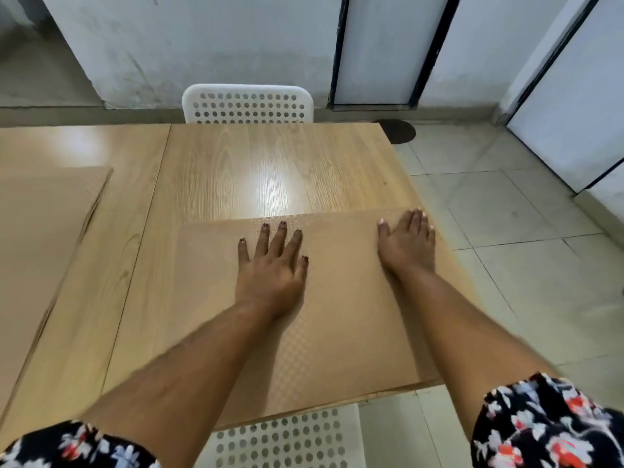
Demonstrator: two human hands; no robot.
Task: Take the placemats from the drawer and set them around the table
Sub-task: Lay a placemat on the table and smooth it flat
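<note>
On placemat: left hand, right hand flat, fingers spread.

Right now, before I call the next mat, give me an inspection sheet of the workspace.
Surface: wooden table, two tops butted together, glare on the far part.
Job's things: near mat flat at the near right corner, under both hands; left mat flat at the left, cut off by the frame.
Clutter: nothing seen.
Grippers: left hand and right hand both open, palms flat on the near mat.
Cables: nothing seen.
Surroundings: far chair at the far side, near chair at the near edge, tiled floor, scuffed wall.
</note>
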